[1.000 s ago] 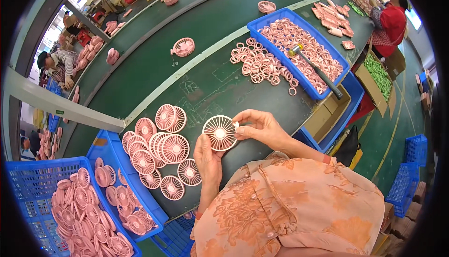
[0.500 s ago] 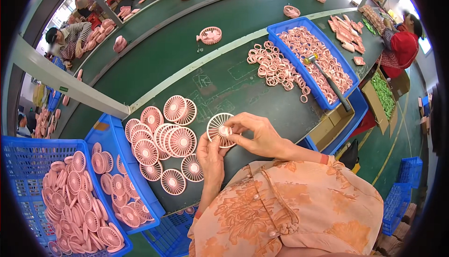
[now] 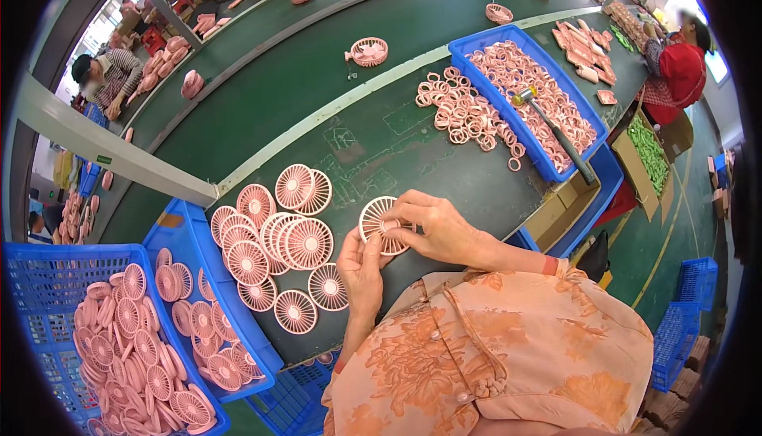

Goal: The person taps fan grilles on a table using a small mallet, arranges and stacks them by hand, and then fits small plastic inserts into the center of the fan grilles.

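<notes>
Progress: apparently mid-piece, with ample stock remaining.
Taken from your hands, a blue crate of pink grilles stands at 8 o'clock and a blue tray of pink rings at 2; loose grilles lie at 9, finished or not you cannot tell. Your left hand grips the rim of the held grille, just above the bench; your right hand pinches what looks like a small ring at its hub, seemingly unseated.
</notes>
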`<state>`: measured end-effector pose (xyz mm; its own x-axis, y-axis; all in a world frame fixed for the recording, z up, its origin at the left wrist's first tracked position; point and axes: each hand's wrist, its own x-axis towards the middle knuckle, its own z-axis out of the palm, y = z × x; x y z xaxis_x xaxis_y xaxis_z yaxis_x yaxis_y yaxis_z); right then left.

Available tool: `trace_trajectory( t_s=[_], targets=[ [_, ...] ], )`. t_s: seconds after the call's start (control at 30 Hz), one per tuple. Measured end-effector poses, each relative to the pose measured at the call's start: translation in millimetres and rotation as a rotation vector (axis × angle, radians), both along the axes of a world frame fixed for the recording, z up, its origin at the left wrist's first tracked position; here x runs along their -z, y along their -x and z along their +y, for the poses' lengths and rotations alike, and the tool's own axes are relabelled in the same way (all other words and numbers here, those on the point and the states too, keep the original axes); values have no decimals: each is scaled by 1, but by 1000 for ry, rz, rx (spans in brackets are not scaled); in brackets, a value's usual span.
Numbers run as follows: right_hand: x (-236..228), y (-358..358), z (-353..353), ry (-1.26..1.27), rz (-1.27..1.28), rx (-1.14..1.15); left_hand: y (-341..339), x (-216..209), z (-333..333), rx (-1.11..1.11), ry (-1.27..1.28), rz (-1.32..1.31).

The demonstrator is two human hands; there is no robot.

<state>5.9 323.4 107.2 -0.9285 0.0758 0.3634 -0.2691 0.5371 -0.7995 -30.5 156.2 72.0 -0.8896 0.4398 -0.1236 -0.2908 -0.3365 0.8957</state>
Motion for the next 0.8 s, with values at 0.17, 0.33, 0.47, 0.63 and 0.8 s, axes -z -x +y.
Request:
trace_trajectory(
  t_s=[0.17,0.33,0.47,0.63,0.8],
  targets=[
    [14,1,4,-24,87,-72,3,6,-10,71,-25,-97],
    [14,-2,19,34,-56,-123,3,7,-6,97,84,-95],
    [31,-5,22,-121,186,-106,4,-7,5,100,146,-46],
    [39,1,14,-93,243,-217,6,-10,-5,88,119,-112],
    [40,-16,30,-151,264,-327,13,-5,-9,353,273,-37]
  ],
)
